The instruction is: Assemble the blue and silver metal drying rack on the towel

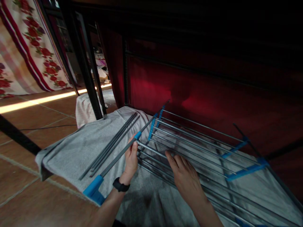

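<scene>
A partly assembled clothes drying rack point(189, 127), with grey metal rods and blue plastic joints, lies across a grey cloth. My left hand point(131, 157), wearing a black wristband, is closed around a grey side tube at a blue joint point(137, 135), its thumb on top where a cross rod meets it. Further along that rod, my right hand point(186, 176) lies palm down, fingers bent over the rod; their undersides are hidden. A blue corner piece point(94, 190) caps the tube's near end. Several loose grey tubes point(110, 145) lie left of my left hand.
The grey cloth point(63, 157) covers a low surface beneath a dark metal frame point(81, 63). Dark red fabric point(151, 85) hangs behind the rack. A floral curtain point(35, 41) hangs at the left above the tiled floor point(16, 176), where a cable point(49, 127) runs.
</scene>
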Tool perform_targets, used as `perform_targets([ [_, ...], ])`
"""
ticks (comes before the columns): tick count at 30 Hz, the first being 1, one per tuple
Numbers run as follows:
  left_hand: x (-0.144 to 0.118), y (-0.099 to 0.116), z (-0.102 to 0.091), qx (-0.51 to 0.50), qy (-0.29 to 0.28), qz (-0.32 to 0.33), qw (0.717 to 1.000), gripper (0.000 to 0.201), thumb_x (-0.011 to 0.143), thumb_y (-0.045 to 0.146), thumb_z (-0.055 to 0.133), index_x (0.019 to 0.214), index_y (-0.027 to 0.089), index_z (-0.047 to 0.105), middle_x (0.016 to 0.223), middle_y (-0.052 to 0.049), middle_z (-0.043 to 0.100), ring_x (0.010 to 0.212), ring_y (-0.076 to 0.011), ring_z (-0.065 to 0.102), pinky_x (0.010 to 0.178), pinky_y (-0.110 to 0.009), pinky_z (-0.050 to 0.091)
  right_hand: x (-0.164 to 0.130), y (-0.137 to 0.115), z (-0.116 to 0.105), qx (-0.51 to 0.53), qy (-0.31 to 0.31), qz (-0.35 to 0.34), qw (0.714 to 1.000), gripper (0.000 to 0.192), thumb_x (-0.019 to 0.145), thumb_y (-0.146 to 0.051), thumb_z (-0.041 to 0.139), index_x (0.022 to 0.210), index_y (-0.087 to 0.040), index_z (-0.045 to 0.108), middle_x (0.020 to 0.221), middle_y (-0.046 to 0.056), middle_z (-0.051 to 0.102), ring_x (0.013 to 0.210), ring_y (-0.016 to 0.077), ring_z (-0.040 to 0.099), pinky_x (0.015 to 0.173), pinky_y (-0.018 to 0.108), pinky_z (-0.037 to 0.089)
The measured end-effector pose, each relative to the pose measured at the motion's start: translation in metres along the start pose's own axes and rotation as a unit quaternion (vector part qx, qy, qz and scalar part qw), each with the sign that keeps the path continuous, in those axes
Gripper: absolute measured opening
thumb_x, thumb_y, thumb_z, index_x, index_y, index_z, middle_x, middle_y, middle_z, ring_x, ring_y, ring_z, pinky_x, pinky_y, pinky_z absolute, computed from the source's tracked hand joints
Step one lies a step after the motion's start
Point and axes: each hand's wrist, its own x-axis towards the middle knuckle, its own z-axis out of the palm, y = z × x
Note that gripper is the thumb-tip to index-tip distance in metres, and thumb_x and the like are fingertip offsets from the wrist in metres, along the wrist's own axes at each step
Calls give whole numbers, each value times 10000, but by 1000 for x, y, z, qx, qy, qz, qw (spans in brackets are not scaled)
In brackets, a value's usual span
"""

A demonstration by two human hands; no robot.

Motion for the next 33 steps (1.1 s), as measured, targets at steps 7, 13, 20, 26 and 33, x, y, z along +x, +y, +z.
perform_targets([
  [7, 2, 9, 0, 19, 4, -44, 999, 598, 906, 744, 603, 1120, 207, 759, 899, -45, 736, 863, -230, 670, 870, -361, 573, 4, 4, 7, -15, 13, 5, 1000, 543, 962, -54, 493, 1467, -250, 528, 1057, 29, 709, 893, 171, 689, 757, 331, 539],
  [13, 2, 18, -1, 9, -11, -36, 999, 580, 895, 740, 621, 1096, 212, 750, 1072, -77, 769, 1023, -256, 688, 974, -389, 555, 3, 6, 9, -14, 16, 7, 1000, 494, 997, -101, 518, 1464, -259, 543, 1051, 25, 717, 888, 175, 694, 746, 339, 521],
  [20, -1, 6, -4, -3, -19, -55, 998, 527, 896, 703, 640, 1051, 210, 742, 985, -59, 752, 972, -244, 683, 972, -386, 543, 1, 8, 13, 2, 15, 6, 1000, 508, 1004, -107, 480, 1477, -282, 541, 1065, 33, 728, 901, 177, 694, 729, 329, 506],
  [26, -2, -3, -7, -2, -26, -64, 998, 480, 905, 681, 638, 1003, 224, 745, 990, -67, 754, 1070, -265, 678, 1025, -395, 521, 0, 12, 19, 6, 22, -4, 1000, 537, 993, -104, 474, 1492, -293, 536, 1057, 38, 727, 865, 177, 693, 715, 323, 510],
  [33, -1, 3, -5, 0, -29, -74, 997, 492, 906, 685, 638, 995, 211, 737, 1017, -74, 749, 1055, -263, 677, 1014, -404, 527, -1, 14, 28, 4, 31, -4, 999, 568, 974, -97, 477, 1494, -320, 536, 1091, 36, 742, 893, 175, 710, 680, 322, 509],
])
